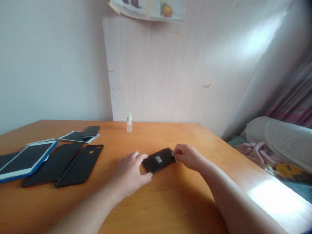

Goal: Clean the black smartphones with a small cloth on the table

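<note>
A black phone (163, 159) lies flat on the wooden table in front of me, with a small pale label-like rectangle at the middle of its upper face. My left hand (131, 172) grips its left end, index finger at the far corner and thumb at the near one. At the opposite end, the fingers of my right hand (186, 156) are pinched on a small whitish piece of cloth or tissue (176, 159), pressed to the phone's right edge. Most of that piece is hidden by the fingers.
Left on the table (185, 201) lie a tablet in a blue case (28, 157), two black phone cases (81, 165) (55, 162), and a white-edged tablet (73, 136) under a dark phone (92, 131). A clear pump bottle (129, 125) stands near the back edge. Bedding (275, 139) is at right.
</note>
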A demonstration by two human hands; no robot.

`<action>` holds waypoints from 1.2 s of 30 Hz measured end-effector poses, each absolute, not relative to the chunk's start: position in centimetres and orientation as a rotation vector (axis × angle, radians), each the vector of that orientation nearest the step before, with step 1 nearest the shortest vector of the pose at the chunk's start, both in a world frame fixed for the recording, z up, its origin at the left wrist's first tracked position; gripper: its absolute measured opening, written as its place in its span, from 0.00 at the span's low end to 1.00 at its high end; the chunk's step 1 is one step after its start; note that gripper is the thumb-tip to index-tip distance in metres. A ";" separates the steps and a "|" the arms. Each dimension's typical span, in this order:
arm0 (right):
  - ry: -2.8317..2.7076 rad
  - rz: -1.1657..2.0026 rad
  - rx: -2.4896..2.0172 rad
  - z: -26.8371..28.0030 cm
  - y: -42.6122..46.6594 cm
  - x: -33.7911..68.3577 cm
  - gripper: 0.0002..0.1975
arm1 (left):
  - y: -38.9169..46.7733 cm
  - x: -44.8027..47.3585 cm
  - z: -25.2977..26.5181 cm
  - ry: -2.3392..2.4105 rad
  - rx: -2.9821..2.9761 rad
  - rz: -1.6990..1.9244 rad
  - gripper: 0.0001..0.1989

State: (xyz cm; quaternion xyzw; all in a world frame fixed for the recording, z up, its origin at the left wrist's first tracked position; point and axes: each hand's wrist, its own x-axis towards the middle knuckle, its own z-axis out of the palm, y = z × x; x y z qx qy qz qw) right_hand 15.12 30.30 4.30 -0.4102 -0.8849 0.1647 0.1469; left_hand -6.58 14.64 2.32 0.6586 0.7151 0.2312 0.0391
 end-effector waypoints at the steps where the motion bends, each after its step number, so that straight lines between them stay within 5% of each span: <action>1: -2.530 0.523 -1.201 4.3 30.6 15.3 0.05 | 14.7 -6.6 2.3 2.195 2.021 0.705 0.26; 7: -2.550 0.557 -1.206 4.9 30.0 15.2 0.05 | 15.0 -7.0 1.8 2.197 2.026 0.686 0.27; 13: -2.697 0.536 -0.742 4.8 27.1 13.5 0.05 | 15.1 -7.2 1.5 2.208 2.073 0.681 0.25; 20: -2.650 0.495 -1.064 5.1 30.2 15.7 0.04 | 15.2 -7.4 1.4 2.187 2.071 0.683 0.28; 36: -2.680 0.378 -0.931 4.2 30.7 15.1 0.03 | 15.3 -7.3 1.6 2.197 2.077 0.665 0.27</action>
